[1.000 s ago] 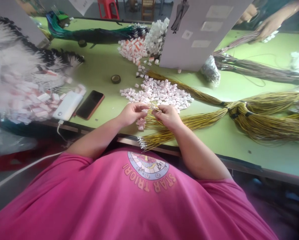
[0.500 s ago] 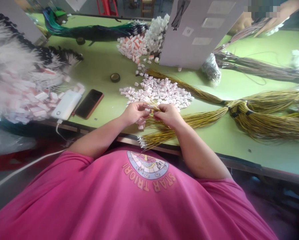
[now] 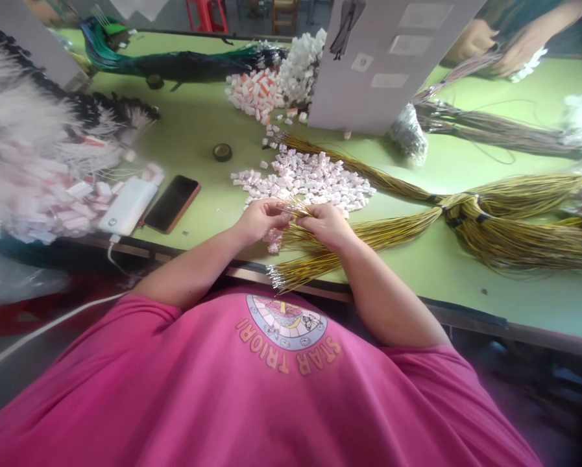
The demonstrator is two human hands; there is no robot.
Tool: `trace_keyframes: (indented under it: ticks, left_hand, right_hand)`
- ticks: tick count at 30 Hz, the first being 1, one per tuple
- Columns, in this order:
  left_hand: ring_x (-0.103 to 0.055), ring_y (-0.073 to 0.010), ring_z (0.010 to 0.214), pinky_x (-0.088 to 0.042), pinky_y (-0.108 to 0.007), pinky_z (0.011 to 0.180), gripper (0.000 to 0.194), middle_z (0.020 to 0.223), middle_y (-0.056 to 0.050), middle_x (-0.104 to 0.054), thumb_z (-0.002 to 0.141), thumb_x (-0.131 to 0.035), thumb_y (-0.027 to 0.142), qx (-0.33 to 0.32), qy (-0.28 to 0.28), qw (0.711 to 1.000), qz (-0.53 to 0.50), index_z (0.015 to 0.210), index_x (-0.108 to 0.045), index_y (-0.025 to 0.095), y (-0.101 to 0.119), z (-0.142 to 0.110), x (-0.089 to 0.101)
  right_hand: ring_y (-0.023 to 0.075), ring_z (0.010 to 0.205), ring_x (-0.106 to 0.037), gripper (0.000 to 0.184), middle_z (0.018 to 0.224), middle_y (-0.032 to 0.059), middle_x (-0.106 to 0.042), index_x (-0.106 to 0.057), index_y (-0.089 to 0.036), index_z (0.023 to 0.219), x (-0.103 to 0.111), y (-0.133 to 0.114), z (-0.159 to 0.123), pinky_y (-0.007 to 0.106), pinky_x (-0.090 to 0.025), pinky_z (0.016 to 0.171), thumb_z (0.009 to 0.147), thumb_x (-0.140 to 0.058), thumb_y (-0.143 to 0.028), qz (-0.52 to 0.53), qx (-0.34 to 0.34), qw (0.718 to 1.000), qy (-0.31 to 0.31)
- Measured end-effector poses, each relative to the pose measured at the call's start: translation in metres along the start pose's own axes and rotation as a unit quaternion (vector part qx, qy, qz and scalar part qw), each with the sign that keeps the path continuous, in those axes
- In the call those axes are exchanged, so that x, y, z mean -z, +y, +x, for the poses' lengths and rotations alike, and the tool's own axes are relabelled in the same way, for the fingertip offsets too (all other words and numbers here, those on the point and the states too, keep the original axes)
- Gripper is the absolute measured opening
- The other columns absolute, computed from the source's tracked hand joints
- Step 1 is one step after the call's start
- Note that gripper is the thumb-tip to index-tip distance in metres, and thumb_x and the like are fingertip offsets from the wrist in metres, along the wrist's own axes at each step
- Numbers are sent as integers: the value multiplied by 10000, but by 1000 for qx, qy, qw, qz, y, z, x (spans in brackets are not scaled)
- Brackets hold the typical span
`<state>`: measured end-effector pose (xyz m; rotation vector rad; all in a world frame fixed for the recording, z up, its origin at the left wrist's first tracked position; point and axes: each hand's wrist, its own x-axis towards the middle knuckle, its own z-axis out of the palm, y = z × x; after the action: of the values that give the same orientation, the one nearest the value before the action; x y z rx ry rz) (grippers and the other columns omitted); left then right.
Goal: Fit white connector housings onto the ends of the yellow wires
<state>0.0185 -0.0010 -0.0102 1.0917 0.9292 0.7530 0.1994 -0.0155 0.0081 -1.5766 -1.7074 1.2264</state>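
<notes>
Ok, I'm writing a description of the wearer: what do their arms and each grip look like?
The left arm and right arm are bare below short, plain pink sleeves. No watch or bracelet shows. The left grip and right grip are ungloved; rings can't be made out.

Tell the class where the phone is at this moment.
In the head view, the phone lies left of centre on the green table, just right of the white device and left of the person's left hand.
</notes>
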Motion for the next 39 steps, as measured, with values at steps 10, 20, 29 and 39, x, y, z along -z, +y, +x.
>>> trace_keyframes:
  ticks: [10,20,29,39]
  left_hand:
    - [-465,-67,342,-362,-203,352,299,492,37,-551,611,-802,269,0,-10,999,44,819,-640,129,-5,0,0]
    - [-434,-60,308,-314,-198,325,276,491,35,-542,654,-783,276,21,33,999,36,755,-571,130,-2,-1,-9]
    - [-544,-101,500,-456,-257,543,175,619,1,-581,792,-645,295,-75,30,956,281,883,-632,146,5,-10,1]
    - [-533,-180,715,-396,-294,718,125,800,-70,-645,698,-679,231,-50,144,847,509,813,-684,180,16,2,86]
  right_hand:
    - [86,535,-389,177,550,-35,-461,-643,-136,679,1,2,0,244,-304,527,674,-569,-296,8,26,999,-24]
    - [120,597,-440,200,586,-1,-514,-583,-152,645,-3,4,2,264,-324,583,747,-484,-293,-98,56,994,1]
    - [115,572,-412,253,546,-18,-481,-564,-162,630,-1,7,3,267,-305,579,764,-508,-369,-93,70,993,18]
    - [102,542,-397,206,551,-22,-492,-633,-153,704,0,3,0,271,-321,566,709,-559,-345,-7,49,998,32]
